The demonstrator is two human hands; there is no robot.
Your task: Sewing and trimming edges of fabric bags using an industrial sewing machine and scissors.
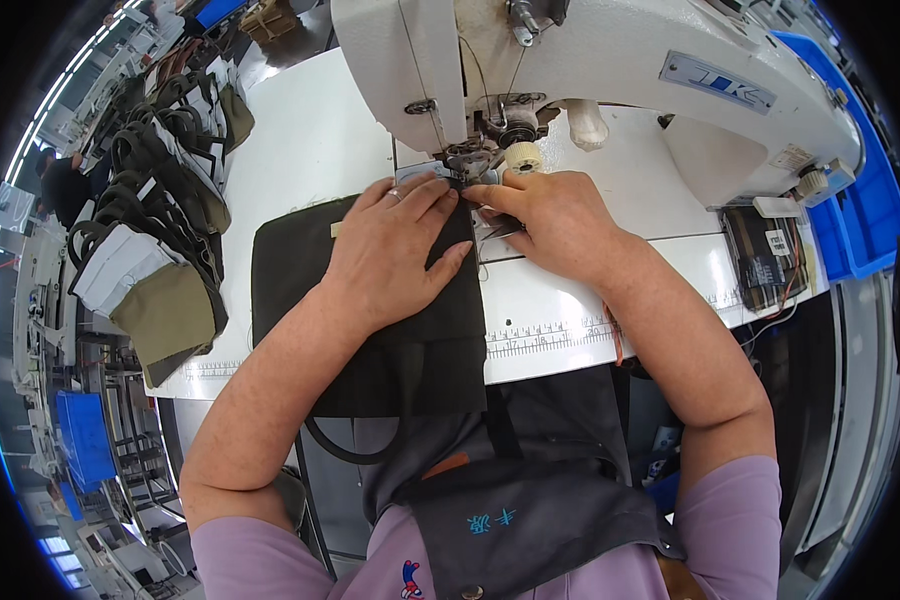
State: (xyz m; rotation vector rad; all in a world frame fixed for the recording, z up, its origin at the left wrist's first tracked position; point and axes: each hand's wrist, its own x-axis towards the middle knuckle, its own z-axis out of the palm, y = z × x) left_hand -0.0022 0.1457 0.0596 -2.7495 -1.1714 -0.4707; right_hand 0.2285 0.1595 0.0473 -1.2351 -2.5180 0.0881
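Observation:
Under the head of a white sewing machine (580,60) lies a dark, flat fabric bag piece (300,270). A looped dark strap (370,455) hangs from its near end, over the table edge. My left hand (390,245) rests flat on the fabric, fingers stretched toward the needle area and thumb apart. My right hand (560,220) is at the fabric's right edge, with its index finger pressed down close to the presser foot (467,165). Its other fingers are curled around a small pointed metal tool (500,228), mostly hidden by the hand. The fingertips of both hands nearly meet.
On the left is a heap of dark and olive strapped fabric pieces (165,220). A ruler scale (540,338) runs along the white table's near edge. At the right are a dark striped pouch (760,255) and a blue bin (860,220). Another person (65,185) is far left.

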